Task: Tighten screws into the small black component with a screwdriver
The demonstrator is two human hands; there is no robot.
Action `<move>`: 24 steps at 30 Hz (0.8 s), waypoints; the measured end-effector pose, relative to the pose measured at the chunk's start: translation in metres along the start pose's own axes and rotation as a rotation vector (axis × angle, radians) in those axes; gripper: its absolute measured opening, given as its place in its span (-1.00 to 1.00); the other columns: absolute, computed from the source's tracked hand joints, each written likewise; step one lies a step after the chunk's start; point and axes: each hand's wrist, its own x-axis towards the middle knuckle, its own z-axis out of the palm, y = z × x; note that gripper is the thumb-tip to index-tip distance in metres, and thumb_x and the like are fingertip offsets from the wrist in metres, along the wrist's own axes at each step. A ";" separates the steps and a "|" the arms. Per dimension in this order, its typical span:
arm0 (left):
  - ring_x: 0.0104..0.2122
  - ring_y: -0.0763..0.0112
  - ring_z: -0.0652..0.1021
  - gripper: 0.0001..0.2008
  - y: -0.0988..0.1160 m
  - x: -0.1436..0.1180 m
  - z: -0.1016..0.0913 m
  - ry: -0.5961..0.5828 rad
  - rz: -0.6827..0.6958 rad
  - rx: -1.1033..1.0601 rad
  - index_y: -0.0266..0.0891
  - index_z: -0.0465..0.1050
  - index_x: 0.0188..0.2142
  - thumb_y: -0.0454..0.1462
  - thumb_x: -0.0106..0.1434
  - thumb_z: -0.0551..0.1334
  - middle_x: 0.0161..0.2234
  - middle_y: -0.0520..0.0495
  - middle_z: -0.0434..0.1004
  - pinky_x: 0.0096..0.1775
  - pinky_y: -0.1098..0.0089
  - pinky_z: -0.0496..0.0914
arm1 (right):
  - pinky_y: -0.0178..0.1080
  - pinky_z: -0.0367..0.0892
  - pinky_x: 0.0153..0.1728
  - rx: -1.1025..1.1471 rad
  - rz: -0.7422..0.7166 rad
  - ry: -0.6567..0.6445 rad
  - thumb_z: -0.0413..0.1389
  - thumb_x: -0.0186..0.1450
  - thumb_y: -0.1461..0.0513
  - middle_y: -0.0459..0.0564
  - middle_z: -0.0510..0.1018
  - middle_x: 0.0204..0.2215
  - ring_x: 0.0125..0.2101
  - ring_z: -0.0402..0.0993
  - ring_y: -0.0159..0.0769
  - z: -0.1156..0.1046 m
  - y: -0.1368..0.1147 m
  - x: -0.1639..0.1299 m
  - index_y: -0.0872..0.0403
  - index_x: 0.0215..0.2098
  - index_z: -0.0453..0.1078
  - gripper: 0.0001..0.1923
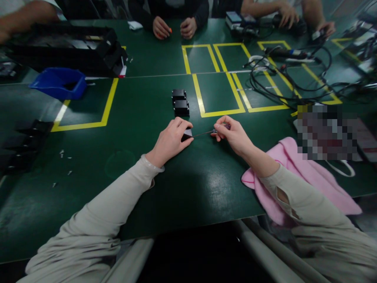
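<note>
My left hand (173, 139) is closed around a small black block (186, 135) on the green table, with much of the block hidden by the fingers. In my right hand (231, 133) is a screwdriver (206, 133), its thin shaft pointing left so that the tip meets the block's right side. The fingers cover most of its handle. Just beyond my left hand, two similar black blocks (181, 107) with small silver screws at their sides stand one behind the other. Several loose screws (61, 154) lie on the table to the left.
A blue bin (60, 83) and a long black rack (73, 49) stand at the far left, with more black parts (25, 143) nearer. Tangled cables (271, 84) cross yellow tape at right. A pink cloth (294, 177) lies under my right forearm. Co-workers' hands (175, 28) rest across the table.
</note>
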 end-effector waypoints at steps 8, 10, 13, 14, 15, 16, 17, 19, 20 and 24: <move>0.01 0.13 0.51 -0.68 -0.001 0.000 0.002 0.015 0.013 0.011 -0.22 0.36 0.05 -0.27 0.35 0.33 0.01 -0.17 0.46 -0.07 0.19 0.52 | -0.18 0.54 -0.17 -0.032 -0.001 0.004 0.35 0.27 -0.07 -0.35 0.28 -0.72 -0.65 0.37 -0.48 0.000 0.001 0.000 0.02 -0.36 0.35 -0.59; 0.01 0.12 0.51 -0.68 -0.001 0.000 0.002 0.014 0.014 0.006 -0.21 0.35 0.05 -0.27 0.35 0.32 0.01 -0.17 0.46 -0.07 0.19 0.52 | -0.16 0.54 -0.12 -0.020 -0.012 -0.016 0.28 0.33 -0.10 -0.38 0.19 -0.76 -0.67 0.35 -0.48 0.000 0.000 0.000 0.01 -0.36 0.34 -0.59; 0.02 0.12 0.51 -0.69 -0.001 -0.001 0.001 0.008 0.013 0.003 -0.20 0.35 0.06 -0.27 0.35 0.31 0.01 -0.16 0.45 -0.07 0.18 0.53 | -0.16 0.55 -0.12 0.016 -0.008 -0.016 0.30 0.32 -0.10 -0.39 0.22 -0.74 -0.66 0.34 -0.49 0.000 0.000 0.000 0.00 -0.34 0.31 -0.59; 0.02 0.12 0.51 -0.68 -0.001 -0.001 0.001 0.005 0.012 0.004 -0.20 0.35 0.06 -0.27 0.36 0.31 0.02 -0.16 0.45 -0.07 0.17 0.53 | -0.17 0.55 -0.13 0.021 -0.006 -0.010 0.33 0.30 -0.08 -0.38 0.24 -0.73 -0.65 0.34 -0.50 0.000 0.001 0.001 0.00 -0.33 0.31 -0.59; 0.02 0.12 0.50 -0.68 -0.001 -0.001 0.001 0.003 0.011 0.004 -0.21 0.35 0.06 -0.26 0.36 0.31 0.02 -0.17 0.45 -0.07 0.17 0.53 | -0.18 0.55 -0.15 0.021 -0.006 -0.004 0.35 0.28 -0.06 -0.37 0.27 -0.72 -0.64 0.35 -0.50 0.000 0.001 0.001 0.00 -0.33 0.31 -0.59; 0.02 0.12 0.50 -0.68 -0.001 -0.001 0.001 0.001 0.010 0.004 -0.21 0.35 0.06 -0.26 0.36 0.31 0.02 -0.17 0.45 -0.07 0.17 0.53 | -0.19 0.55 -0.17 0.018 -0.008 0.001 0.37 0.27 -0.04 -0.36 0.28 -0.71 -0.63 0.36 -0.49 -0.001 0.002 0.001 0.01 -0.33 0.32 -0.60; 0.02 0.12 0.50 -0.68 -0.001 -0.001 0.001 0.000 0.011 0.004 -0.21 0.34 0.06 -0.26 0.36 0.31 0.02 -0.17 0.45 -0.07 0.17 0.53 | -0.19 0.55 -0.19 0.014 -0.009 0.002 0.37 0.27 -0.03 -0.35 0.29 -0.70 -0.62 0.37 -0.49 -0.001 0.002 0.001 0.01 -0.33 0.32 -0.61; 0.02 0.12 0.51 -0.67 -0.001 -0.001 0.001 0.000 0.014 0.002 -0.21 0.34 0.07 -0.26 0.35 0.31 0.02 -0.17 0.45 -0.08 0.17 0.53 | -0.19 0.55 -0.20 0.002 -0.011 -0.002 0.36 0.29 -0.02 -0.35 0.28 -0.70 -0.62 0.38 -0.48 0.000 0.001 0.001 0.01 -0.33 0.33 -0.62; 0.02 0.12 0.51 -0.67 -0.001 -0.001 0.001 0.001 0.016 0.001 -0.21 0.34 0.07 -0.26 0.35 0.31 0.02 -0.17 0.45 -0.08 0.17 0.53 | -0.19 0.55 -0.18 -0.006 -0.012 -0.008 0.33 0.31 -0.02 -0.35 0.26 -0.70 -0.62 0.38 -0.48 0.000 0.000 0.001 0.01 -0.33 0.33 -0.63; 0.01 0.13 0.51 -0.67 -0.001 -0.001 0.002 0.008 0.020 0.005 -0.21 0.34 0.07 -0.27 0.35 0.32 0.02 -0.17 0.45 -0.08 0.19 0.53 | -0.16 0.55 -0.11 -0.025 -0.020 -0.030 0.25 0.38 -0.04 -0.38 0.17 -0.73 -0.66 0.36 -0.49 0.000 -0.001 0.000 0.01 -0.34 0.33 -0.64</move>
